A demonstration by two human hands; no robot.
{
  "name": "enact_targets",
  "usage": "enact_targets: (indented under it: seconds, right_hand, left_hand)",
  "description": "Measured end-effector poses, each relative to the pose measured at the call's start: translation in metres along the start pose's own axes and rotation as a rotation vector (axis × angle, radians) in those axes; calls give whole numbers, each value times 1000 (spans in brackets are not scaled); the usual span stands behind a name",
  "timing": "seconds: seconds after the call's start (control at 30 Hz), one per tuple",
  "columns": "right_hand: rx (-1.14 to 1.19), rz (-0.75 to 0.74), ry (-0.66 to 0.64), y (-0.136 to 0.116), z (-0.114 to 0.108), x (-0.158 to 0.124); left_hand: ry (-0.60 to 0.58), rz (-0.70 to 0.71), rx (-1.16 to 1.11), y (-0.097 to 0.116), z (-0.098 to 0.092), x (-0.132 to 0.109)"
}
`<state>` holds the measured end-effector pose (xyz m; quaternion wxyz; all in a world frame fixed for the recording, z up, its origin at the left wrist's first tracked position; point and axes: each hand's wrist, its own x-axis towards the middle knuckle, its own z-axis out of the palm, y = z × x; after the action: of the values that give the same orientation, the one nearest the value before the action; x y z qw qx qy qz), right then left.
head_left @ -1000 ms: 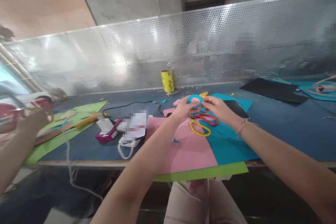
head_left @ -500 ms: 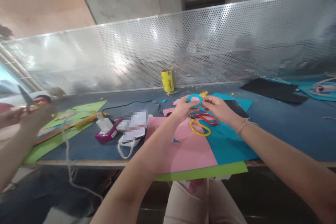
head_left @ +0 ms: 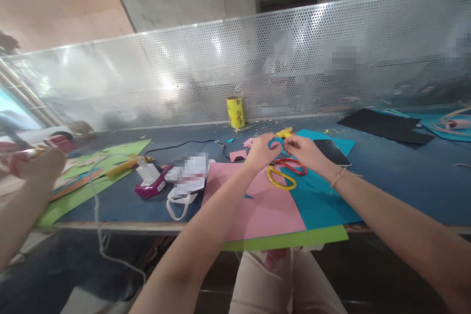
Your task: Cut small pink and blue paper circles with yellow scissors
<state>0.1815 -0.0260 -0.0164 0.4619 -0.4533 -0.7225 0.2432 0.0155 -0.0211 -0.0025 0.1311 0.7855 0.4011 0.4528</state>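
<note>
Between my two hands is a small rounded piece of blue and pink paper (head_left: 275, 142). My left hand (head_left: 260, 152) is closed on its left side, the fingers curled around the edge. At the right edge my right hand (head_left: 302, 151) pinches, its fingertips close together; they partly hide the piece. Just below both hands lie scissors (head_left: 281, 185) with one red and one yellow handle, their blades hidden by my left hand. Under them are a pink sheet (head_left: 265, 216) and a blue sheet (head_left: 324, 206).
A phone (head_left: 329, 152) lies right of my right hand. Behind stand a yellow roll (head_left: 235, 113) and a yellow object (head_left: 284, 133). Leftward are a white-strapped item (head_left: 180, 210), a purple power strip (head_left: 149, 187) and a co-worker's hand (head_left: 46, 162). Black paper (head_left: 382, 125) lies at right.
My left hand has turned over the paper piece, so less of its blue and pink surface shows. The co-worker's raised scissors at the left have dropped from sight.
</note>
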Motion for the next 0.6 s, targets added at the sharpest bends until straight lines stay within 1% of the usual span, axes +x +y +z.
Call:
enact_targets:
  seconds: [0.1, 0.2, 0.4, 0.5, 0.6]
  right_hand:
    - [-36, -35, 43, 0, 0, 0]
    - [-98, -59, 79, 0, 1, -2]
    - [-200, -46, 120, -1, 2, -2]
    - [-202, -22, 154, 4, -2, 1]
    - [-220, -7, 156, 12, -6, 5]
  left_hand:
    - [-11, -11, -25, -1, 3, 0]
    - [-11, -54, -84, -1, 4, 0]
    - [-5, -157, -212, 2, 4, 1]
    - [21, -245, -347, -2, 3, 2]
    - [-2, -334, -530, -9, 5, 4]
